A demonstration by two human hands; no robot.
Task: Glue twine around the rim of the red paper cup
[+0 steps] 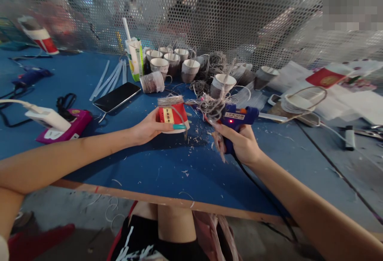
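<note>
In my left hand [151, 126] is a red paper cup [176, 114], gripped from its left side with the thumb across the front. Grey cord circles the cup's upper end, and a loose strand hangs down its front. My right hand [243, 143] is wrapped round the handle of a blue glue gun [241, 114] whose small red light glows. A clear glue stick [273, 117] sticks out of its back end. The nozzle points left toward the cup, apart from it, and is partly hidden by tangled grey cord [211, 107].
Several cord-wrapped cups [190, 69] stand at the back beside a drink carton [135, 59]. A phone [116, 96], glue sticks [109, 79] and a purple power strip [67, 125] lie left. Scissors [369, 132] rest far right. The black cable [263, 191] crosses the table's front edge.
</note>
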